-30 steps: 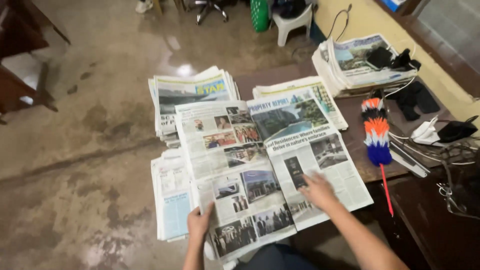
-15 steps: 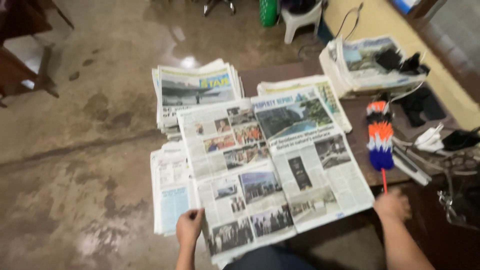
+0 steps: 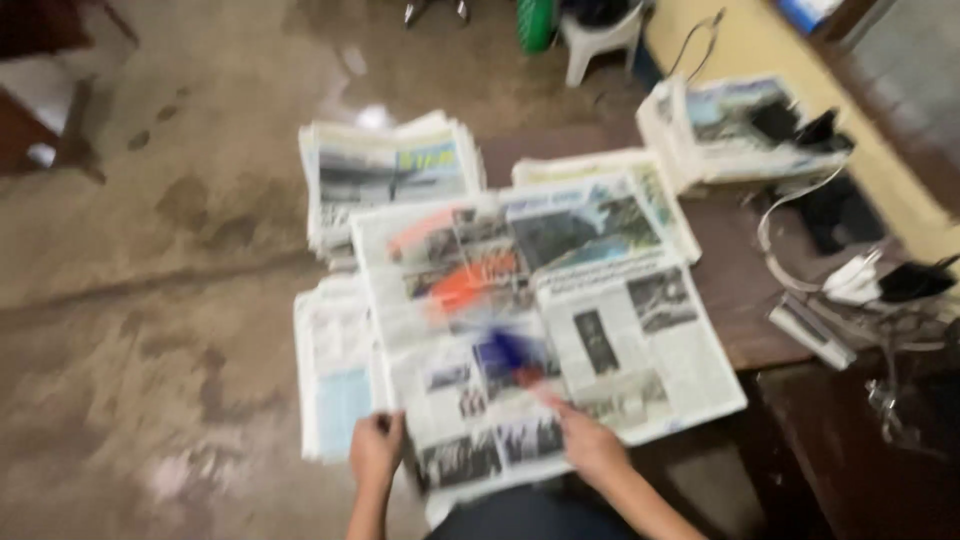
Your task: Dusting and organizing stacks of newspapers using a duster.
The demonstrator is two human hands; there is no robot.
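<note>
While the open newspaper lies spread flat across the lower stacks, the person's left hand pins its near left corner, fingers curled over the edge and gripping the sheet, which looks to me like a way of keeping the pages from sliding or lifting. The right hand sits at the near edge of the same spread, to the right of the left hand, closed around the thin handle of a feather duster that runs away from it across the page; the duster shows only as a blur of orange, red and blue, so I judge it is mid-sweep over the paper, though I cannot tell whether the feathers touch the print. Both forearms come up from the bottom of the view, the left nearly straight, the right angled inward with the wrist turned toward the middle of the sheet. Just beyond the left hand and to its outer side another folded pile juts out from under the open paper, and farther off from both hands sits a thicker stack. Well beyond the right hand, on the dark wooden bench, rests one more heap of papers, with tangled cables and chargers to the outer side of that hand.
</note>
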